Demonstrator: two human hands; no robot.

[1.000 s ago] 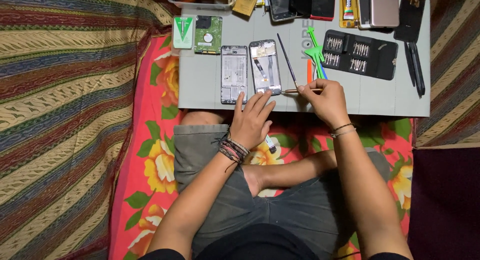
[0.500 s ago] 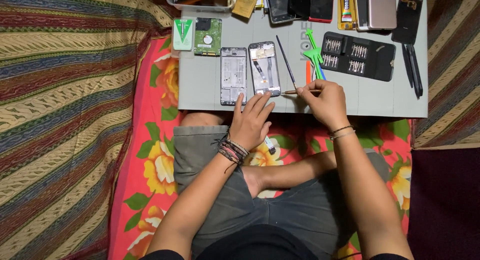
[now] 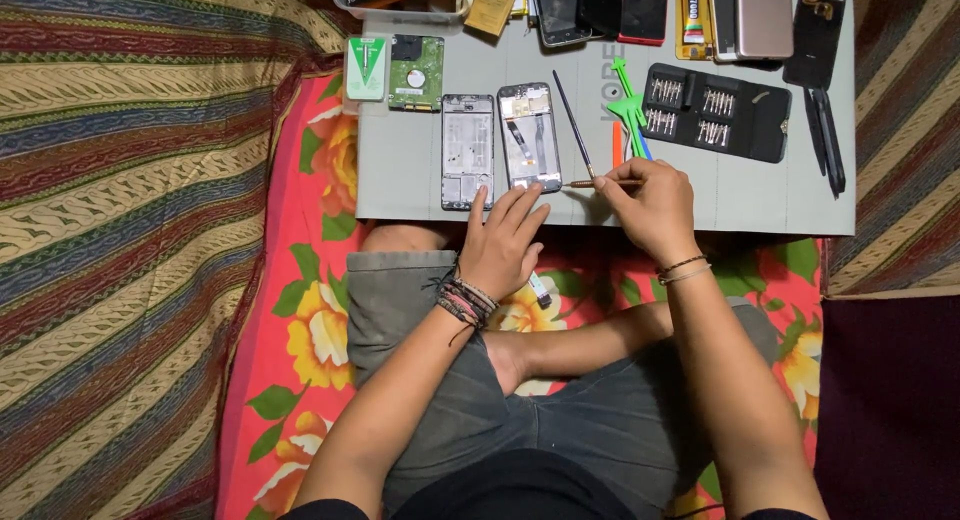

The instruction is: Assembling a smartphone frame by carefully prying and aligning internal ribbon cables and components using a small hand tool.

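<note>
At the mat's near edge | opened phone [image 3: 529,137] lay lengthwise away from the person | left hand [image 3: 503,242] nearer, fingers spread at its base | right hand [image 3: 650,205] pinched a screwdriver [image 3: 604,183], tip pointing left toward it

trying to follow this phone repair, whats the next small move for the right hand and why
Probably bring the tool tip left onto the opened phone: the right hand holds it just beside the phone's lower edge, and the left hand fingertips already steady that end.

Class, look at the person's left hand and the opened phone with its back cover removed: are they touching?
Touching. In the head view, the left hand's fingertips rest on the bottom edge of the opened phone.
</note>
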